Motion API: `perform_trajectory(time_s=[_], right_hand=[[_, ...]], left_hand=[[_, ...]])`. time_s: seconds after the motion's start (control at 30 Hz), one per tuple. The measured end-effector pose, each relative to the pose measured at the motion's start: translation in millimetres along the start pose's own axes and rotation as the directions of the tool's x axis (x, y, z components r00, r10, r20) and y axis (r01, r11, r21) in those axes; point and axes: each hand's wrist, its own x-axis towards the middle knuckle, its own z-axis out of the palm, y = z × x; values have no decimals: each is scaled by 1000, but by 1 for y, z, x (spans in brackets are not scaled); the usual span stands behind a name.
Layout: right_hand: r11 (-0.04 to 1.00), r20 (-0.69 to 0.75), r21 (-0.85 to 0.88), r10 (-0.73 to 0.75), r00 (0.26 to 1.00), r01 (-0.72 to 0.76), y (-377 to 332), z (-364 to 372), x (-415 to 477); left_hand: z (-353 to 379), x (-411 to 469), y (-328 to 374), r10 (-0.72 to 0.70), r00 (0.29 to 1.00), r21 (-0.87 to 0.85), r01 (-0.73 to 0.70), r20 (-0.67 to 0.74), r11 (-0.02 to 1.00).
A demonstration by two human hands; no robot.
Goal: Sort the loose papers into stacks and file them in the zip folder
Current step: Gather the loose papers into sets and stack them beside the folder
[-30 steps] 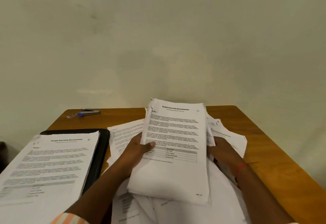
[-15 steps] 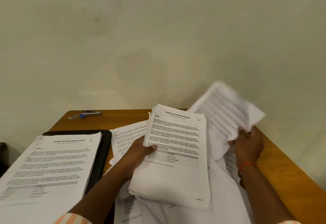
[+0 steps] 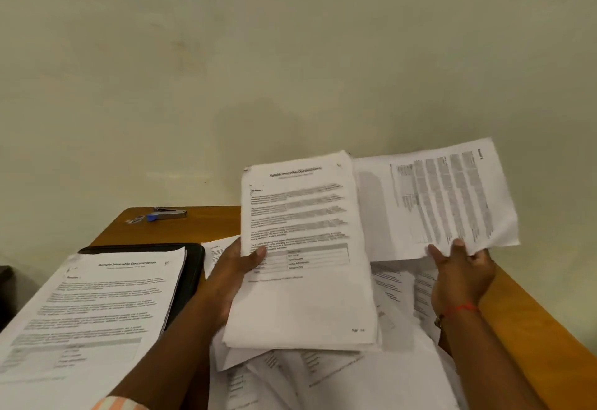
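A thick stack of papers [image 3: 303, 248] is gripped at its left edge by the left hand [image 3: 235, 275]. The thumb is pressed across the front page beside the printed grid, while the fingers are hidden behind the pile. The stack is held tilted up above the table [image 3: 533, 329], its lower edge just over the loose papers [image 3: 339, 377] heaped below.

A sheet [image 3: 445, 203] is pinched by its lower edge in the right hand [image 3: 462, 272], with the fingers curled round the paper. It is held up to the right of the stack, turned sideways so that its print runs vertically, and is blurred. Whether more than one page is pinched cannot be told. A red thread [image 3: 462, 308] is worn on that wrist.

To the left, a second stack [image 3: 90, 306] is laid on the black zip folder [image 3: 193, 267], which lies flat on the table. A stapler [image 3: 169, 214] is seen near the far left corner.
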Motion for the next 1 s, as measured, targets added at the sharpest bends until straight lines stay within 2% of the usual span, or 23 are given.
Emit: perform_trajectory(time_s=[0.13,0.23,0.33,0.4,0.47,0.57,0.63,0.73,0.8,0.9,1.0], right_hand=[[969,187,-188,195,963,-160,4,9,-18],[929,401,-337,289,869,-153,6,18,-38],[889,528,-433,385,757,-151,4,21,-50],[880,548,-467,365,752,-87,2,21,-48],[858,516,-513,309,799,0,1,18,-41],[820,476,-572,319,819,14,6,12,-25],[818,499,-571,411,763,-68,10,10,-23],[819,599,-513,556,576,-257,14,9,-30],[811,660,-530,577,481,-247,13,10,-39],[795,656,-572,591,469,-202,15,14,-49],[776,647,-609,606,463,-164,15,16,-57]], left_hand=[[-10,0,3,39,999,-71,-40,-16,997],[-9,4,3,77,996,-5,-77,-35,997],[-8,5,-2,94,994,85,-89,-58,992],[-13,4,-3,111,990,190,-93,-89,977],[-17,4,-3,133,982,286,-91,-133,954],[-19,2,1,182,972,351,-119,-150,929],[-15,-2,5,185,976,300,-143,-115,943],[-7,-4,8,128,991,216,-116,-44,969],[-3,-5,7,115,993,254,-109,-11,961],[-3,-4,0,129,991,403,-103,-37,909],[1,-3,-7,181,979,591,-93,-90,801]])
